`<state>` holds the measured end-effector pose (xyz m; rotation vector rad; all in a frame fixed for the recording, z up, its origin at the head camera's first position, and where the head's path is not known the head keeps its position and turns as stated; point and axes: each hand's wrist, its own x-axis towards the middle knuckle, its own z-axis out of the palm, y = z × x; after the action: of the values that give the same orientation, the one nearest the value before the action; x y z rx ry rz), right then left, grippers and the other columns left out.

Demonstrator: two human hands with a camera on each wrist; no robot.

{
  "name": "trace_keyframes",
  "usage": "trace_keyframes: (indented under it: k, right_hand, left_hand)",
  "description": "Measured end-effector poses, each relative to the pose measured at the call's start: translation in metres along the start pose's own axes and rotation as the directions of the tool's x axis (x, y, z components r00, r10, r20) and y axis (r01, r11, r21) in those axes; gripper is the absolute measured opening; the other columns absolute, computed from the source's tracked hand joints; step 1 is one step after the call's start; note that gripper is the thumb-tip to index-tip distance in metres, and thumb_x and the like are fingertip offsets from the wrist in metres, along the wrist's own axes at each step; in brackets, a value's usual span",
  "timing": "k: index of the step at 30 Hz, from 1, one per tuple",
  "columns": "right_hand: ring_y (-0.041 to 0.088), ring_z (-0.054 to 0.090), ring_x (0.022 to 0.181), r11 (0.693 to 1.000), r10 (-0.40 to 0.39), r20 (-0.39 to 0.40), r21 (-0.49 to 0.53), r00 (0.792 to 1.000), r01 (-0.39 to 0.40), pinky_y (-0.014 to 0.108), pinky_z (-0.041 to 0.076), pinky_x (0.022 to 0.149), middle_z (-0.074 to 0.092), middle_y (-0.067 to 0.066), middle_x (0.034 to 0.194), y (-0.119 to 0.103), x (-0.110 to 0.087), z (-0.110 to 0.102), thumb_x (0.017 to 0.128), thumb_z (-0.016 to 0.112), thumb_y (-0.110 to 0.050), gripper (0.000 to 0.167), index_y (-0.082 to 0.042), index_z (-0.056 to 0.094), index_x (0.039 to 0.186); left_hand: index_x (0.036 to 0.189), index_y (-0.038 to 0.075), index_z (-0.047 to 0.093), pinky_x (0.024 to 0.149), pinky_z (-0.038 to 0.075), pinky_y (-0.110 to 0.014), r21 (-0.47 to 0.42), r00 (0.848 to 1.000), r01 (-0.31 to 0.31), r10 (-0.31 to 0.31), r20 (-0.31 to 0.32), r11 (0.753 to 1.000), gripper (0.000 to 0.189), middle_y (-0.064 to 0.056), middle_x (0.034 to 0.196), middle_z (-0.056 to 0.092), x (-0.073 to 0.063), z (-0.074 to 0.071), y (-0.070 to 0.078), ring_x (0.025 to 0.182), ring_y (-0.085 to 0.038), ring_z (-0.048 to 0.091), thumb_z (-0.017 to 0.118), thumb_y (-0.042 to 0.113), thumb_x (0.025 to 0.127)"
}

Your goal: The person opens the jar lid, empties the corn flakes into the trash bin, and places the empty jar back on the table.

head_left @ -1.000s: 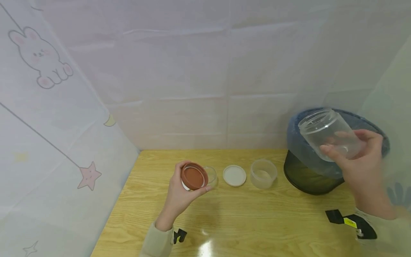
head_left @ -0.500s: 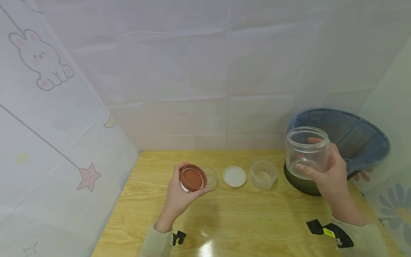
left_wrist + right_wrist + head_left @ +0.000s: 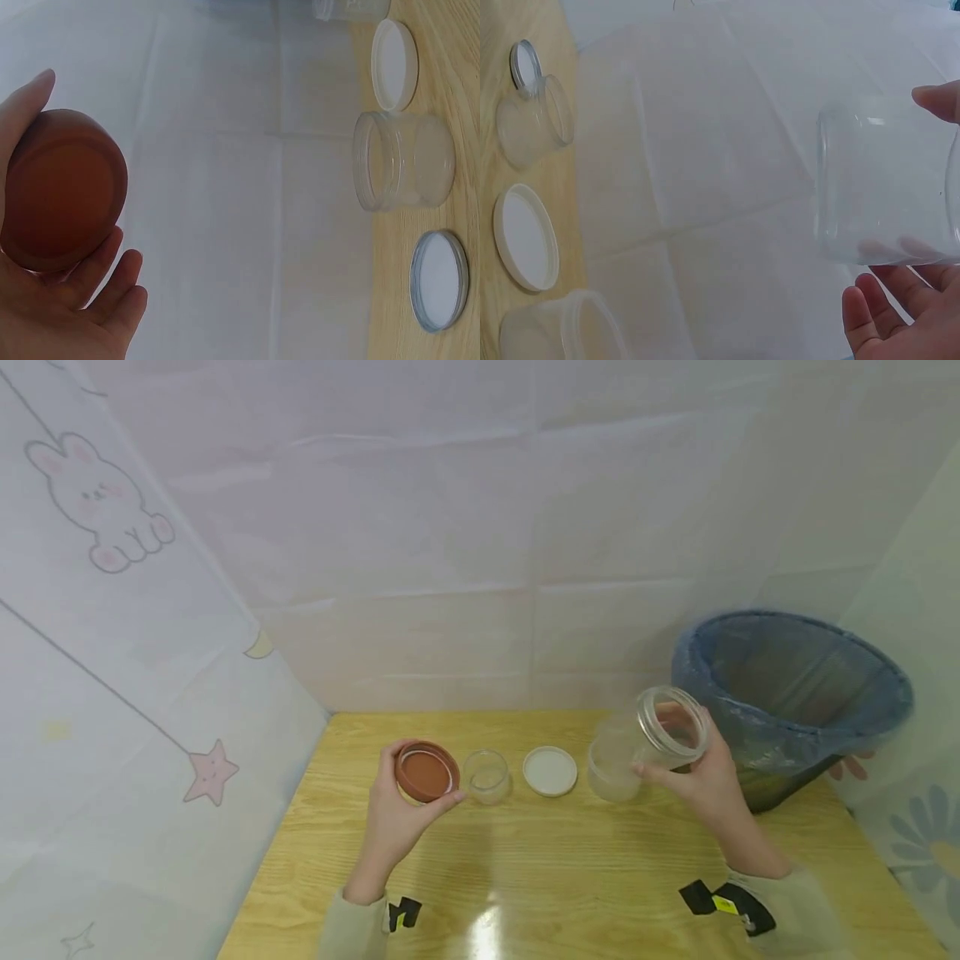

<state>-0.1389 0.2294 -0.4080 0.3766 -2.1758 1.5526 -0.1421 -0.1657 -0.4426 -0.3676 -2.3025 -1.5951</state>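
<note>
My left hand [image 3: 393, 827] grips a reddish-brown round lid [image 3: 427, 771] by its edge, inner side facing up in the head view. My right hand [image 3: 708, 785] holds a clear jar [image 3: 885, 180], thumb on one side and fingers on the other. The jar is uncapped and tilted, its mouth toward the head camera, and nothing shows inside it. It overlaps a frosted tub [image 3: 609, 772] standing on the table. Left of that tub lie a white lid [image 3: 550, 771] and a small uncapped clear jar [image 3: 487, 781].
A dark bin [image 3: 795, 693] with a blue bag liner stands at the right rear. A silver-rimmed lid [image 3: 439, 281] with a white inside lies beside the small jar, hidden behind my left hand in the head view. A draped wall [image 3: 420, 643] bounds the wooden table [image 3: 540, 860].
My right hand has brought the jar left from over the bin, turning it upright and then tilting its mouth to the right. The left hand has shifted slightly left with the brown lid.
</note>
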Motion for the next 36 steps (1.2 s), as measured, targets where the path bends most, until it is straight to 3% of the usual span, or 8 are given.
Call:
trace_keyframes:
  k: [4,9,14,20,25,28,33,36]
  right_hand:
    - [0.011,0.051,0.112,0.999,0.006,0.030,-0.034,1.000,-0.005,0.022,0.039,0.088,0.055,0.000,0.127,0.003,-0.001,0.014,0.065,0.089,0.012,0.086,-0.003,0.051,0.141]
    - [0.012,0.054,0.112,0.999,0.030,0.064,0.030,0.997,-0.032,0.021,0.044,0.089,0.056,0.002,0.126,0.006,-0.003,0.034,0.066,0.091,0.010,0.087,-0.004,0.050,0.141]
    - [0.015,0.054,0.116,0.991,0.048,0.131,0.119,0.990,-0.063,0.021,0.048,0.091,0.056,0.007,0.129,0.012,-0.004,0.055,0.067,0.091,0.009,0.087,-0.004,0.049,0.142]
    - [0.026,0.054,0.118,0.978,0.030,0.239,0.194,0.971,-0.078,0.035,0.053,0.092,0.055,0.013,0.135,0.018,-0.005,0.087,0.065,0.093,0.006,0.093,-0.007,0.045,0.143]
    - [0.035,0.057,0.114,0.944,0.043,0.369,0.289,0.929,-0.158,0.047,0.055,0.089,0.055,0.012,0.134,0.016,-0.011,0.129,0.066,0.095,0.001,0.090,-0.014,0.046,0.140]
    - [0.035,0.056,0.115,0.931,0.065,0.437,0.298,0.897,-0.212,0.045,0.056,0.086,0.055,0.007,0.135,0.012,-0.021,0.156,0.067,0.096,-0.004,0.089,-0.019,0.046,0.140]
    - [0.032,0.055,0.120,0.940,0.074,0.524,0.247,0.848,-0.234,0.041,0.055,0.089,0.057,0.002,0.139,0.006,-0.038,0.200,0.067,0.098,-0.016,0.090,-0.022,0.046,0.140]
    - [0.031,0.057,0.119,0.952,0.071,0.556,0.210,0.828,-0.223,0.041,0.053,0.092,0.057,0.005,0.140,0.006,-0.043,0.222,0.067,0.098,-0.019,0.089,-0.021,0.047,0.140]
  left_hand:
    - [0.140,0.019,0.046,0.089,0.052,-0.050,0.017,1.000,0.013,-0.013,-0.019,1.000,0.089,0.000,0.128,0.058,0.000,-0.008,-0.002,0.115,-0.018,0.058,0.098,0.030,0.069]
    - [0.141,0.016,0.045,0.090,0.051,-0.050,0.033,0.998,0.026,-0.024,-0.051,0.999,0.092,0.000,0.129,0.057,0.002,-0.018,-0.003,0.115,-0.019,0.057,0.099,0.028,0.067]
    - [0.143,0.014,0.043,0.092,0.050,-0.049,0.044,0.989,0.092,-0.087,-0.116,0.995,0.094,-0.002,0.131,0.056,-0.002,-0.031,-0.010,0.117,-0.020,0.056,0.098,0.024,0.068]
    - [0.147,0.012,0.040,0.093,0.048,-0.050,0.066,0.972,0.171,-0.157,-0.175,0.983,0.097,-0.007,0.134,0.054,-0.008,-0.050,-0.028,0.121,-0.025,0.055,0.097,0.023,0.070]
    - [0.147,0.007,0.036,0.093,0.049,-0.055,0.095,0.957,0.249,-0.230,-0.175,0.964,0.101,-0.015,0.137,0.051,-0.016,-0.066,-0.049,0.122,-0.033,0.054,0.097,0.024,0.070]
    - [0.147,0.005,0.033,0.093,0.049,-0.057,0.126,0.945,0.317,-0.302,-0.129,0.940,0.102,-0.019,0.136,0.050,-0.021,-0.075,-0.066,0.121,-0.037,0.053,0.097,0.024,0.070]
    - [0.148,0.005,0.026,0.094,0.048,-0.057,0.172,0.900,0.433,-0.435,-0.030,0.885,0.106,-0.024,0.137,0.048,-0.024,-0.089,-0.100,0.122,-0.040,0.053,0.095,0.029,0.073]
    - [0.149,0.004,0.021,0.096,0.047,-0.057,0.192,0.875,0.476,-0.483,-0.013,0.858,0.107,-0.027,0.138,0.044,-0.025,-0.096,-0.116,0.122,-0.042,0.052,0.094,0.031,0.075]
